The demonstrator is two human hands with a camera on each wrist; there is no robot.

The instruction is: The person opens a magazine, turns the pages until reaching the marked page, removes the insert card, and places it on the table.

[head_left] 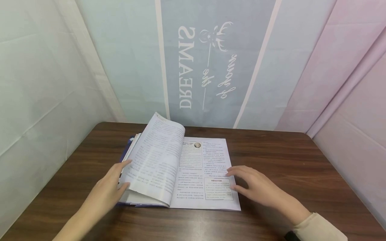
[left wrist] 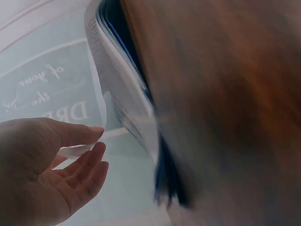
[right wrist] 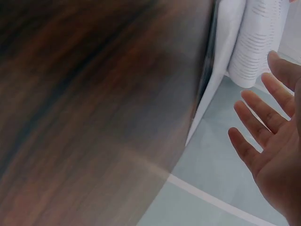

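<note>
A magazine (head_left: 208, 167) with printed text lies spread on the table, its right-hand page flat. One page (head_left: 153, 160) is lifted and curves over toward the left side. My left hand (head_left: 110, 185) is at that page's left edge; in the left wrist view the thumb and fingers of the left hand (left wrist: 70, 165) pinch its thin white edge. Over the right edge of the magazine is my right hand (head_left: 259, 184), holding nothing. The right wrist view shows the fingers of the right hand (right wrist: 256, 113) spread and loosely bent, apart from the curved page (right wrist: 256, 42).
The magazine rests on a dark brown wooden table (head_left: 286, 160). Behind the table hangs a pale blue cloth (head_left: 135, 67) with white mirrored lettering, and pinkish cloth (head_left: 340, 67) hangs at the right. A white cloth (head_left: 36, 100) stands along the left side.
</note>
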